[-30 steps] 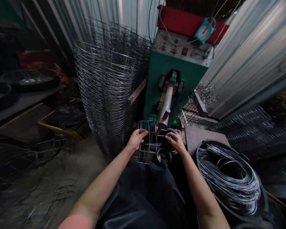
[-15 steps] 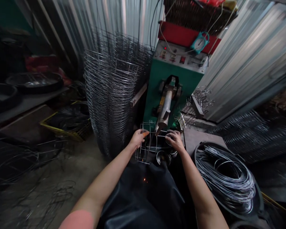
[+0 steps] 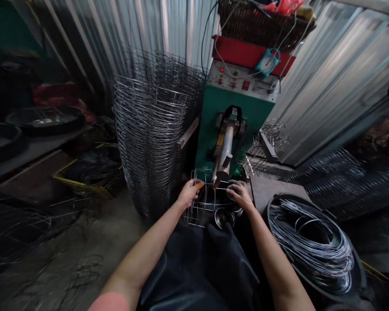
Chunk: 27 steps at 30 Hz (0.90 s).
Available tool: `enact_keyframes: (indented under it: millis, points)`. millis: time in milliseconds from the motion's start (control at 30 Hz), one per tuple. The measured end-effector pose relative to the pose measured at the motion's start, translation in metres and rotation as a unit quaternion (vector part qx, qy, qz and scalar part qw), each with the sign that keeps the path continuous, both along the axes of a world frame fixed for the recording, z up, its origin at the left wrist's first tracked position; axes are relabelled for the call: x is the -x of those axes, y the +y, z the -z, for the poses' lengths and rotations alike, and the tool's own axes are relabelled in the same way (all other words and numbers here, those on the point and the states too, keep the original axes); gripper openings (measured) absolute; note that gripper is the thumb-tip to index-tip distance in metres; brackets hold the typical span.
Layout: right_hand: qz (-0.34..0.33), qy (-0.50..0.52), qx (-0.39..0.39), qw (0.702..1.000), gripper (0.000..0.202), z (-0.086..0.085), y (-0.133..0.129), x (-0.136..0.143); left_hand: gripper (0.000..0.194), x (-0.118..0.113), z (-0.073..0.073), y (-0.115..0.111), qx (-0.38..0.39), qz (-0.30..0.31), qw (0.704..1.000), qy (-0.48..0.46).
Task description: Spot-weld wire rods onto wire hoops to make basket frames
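Between my two hands is a wire frame (image 3: 205,203) of thin metal rods, under the arm of a green spot-welding machine (image 3: 236,98). My left hand (image 3: 188,194) is closed on the frame's left part, with an orange cover on one finger or thumb. My right hand (image 3: 239,194) pinches the rod ends on the right side. The welder's electrode tip (image 3: 217,180) meets the wire between the hands, where a small orange glow shows. Below the frame sits a round metal bowl (image 3: 221,217), partly hidden by dark cloth over my lap.
Tall stacks of wire baskets (image 3: 149,142) stand to the left of the machine. At right, a round tub (image 3: 272,203) holds a coil of metal wires (image 3: 324,246). A yellow crate (image 3: 84,183) is on the left. A teal dial (image 3: 267,63) hangs on the machine's top.
Sparks that flew above my lap are gone, and a glow now shows at the electrode tip. Both hands keep their hold on the frame. The view has shifted slightly.
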State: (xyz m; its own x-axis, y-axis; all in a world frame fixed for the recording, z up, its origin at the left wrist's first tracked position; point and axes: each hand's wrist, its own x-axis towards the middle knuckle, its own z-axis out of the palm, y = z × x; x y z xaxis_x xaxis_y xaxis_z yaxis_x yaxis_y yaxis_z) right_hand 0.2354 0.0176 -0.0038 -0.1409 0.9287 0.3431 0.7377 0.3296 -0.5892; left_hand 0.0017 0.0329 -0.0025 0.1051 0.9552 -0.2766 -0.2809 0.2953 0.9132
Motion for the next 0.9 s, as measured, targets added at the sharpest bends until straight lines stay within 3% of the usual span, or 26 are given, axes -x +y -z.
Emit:
enact_keyframes:
  millis: [133, 233, 300, 400, 467, 533, 633, 767, 900]
  points:
    - [-0.009, 0.000, -0.004, 1.000, 0.023, -0.004, -0.012, 0.010, 0.031, 0.002, 0.000, -0.013, -0.012, -0.011, 1.000, 0.027]
    - [-0.043, 0.016, -0.024, 0.999, 0.021, -0.009, -0.040, 0.006, 0.037, 0.017, 0.001, -0.041, -0.018, -0.002, 1.000, 0.022]
    - [-0.031, 0.048, -0.026, 0.998, 0.028, -0.006, -0.065, -0.011, 0.040, 0.035, 0.003, -0.067, -0.012, 0.010, 1.000, -0.008]
    - [0.062, 0.088, -0.023, 0.994, 0.042, 0.018, -0.103, -0.050, 0.039, 0.065, 0.001, -0.103, 0.020, 0.024, 0.997, -0.065]
    - [0.071, 0.046, -0.026, 0.996, 0.053, 0.044, -0.124, -0.066, 0.034, 0.077, -0.002, -0.120, 0.051, 0.029, 0.991, -0.117]
    - [0.015, -0.039, -0.024, 0.999, 0.063, 0.070, -0.142, -0.064, 0.027, 0.080, -0.006, -0.131, 0.106, 0.040, 0.980, -0.165]
    - [-0.080, -0.166, 0.016, 0.983, 0.067, 0.095, -0.168, -0.034, 0.019, 0.073, -0.006, -0.139, 0.219, 0.082, 0.943, -0.235]
    - [-0.174, -0.243, 0.107, 0.948, 0.037, 0.099, -0.205, 0.005, 0.021, 0.065, 0.012, -0.144, 0.311, 0.118, 0.895, -0.296]
    - [-0.219, -0.223, 0.151, 0.938, 0.034, 0.095, -0.233, 0.011, 0.020, 0.069, 0.036, -0.143, 0.384, 0.078, 0.876, -0.280]
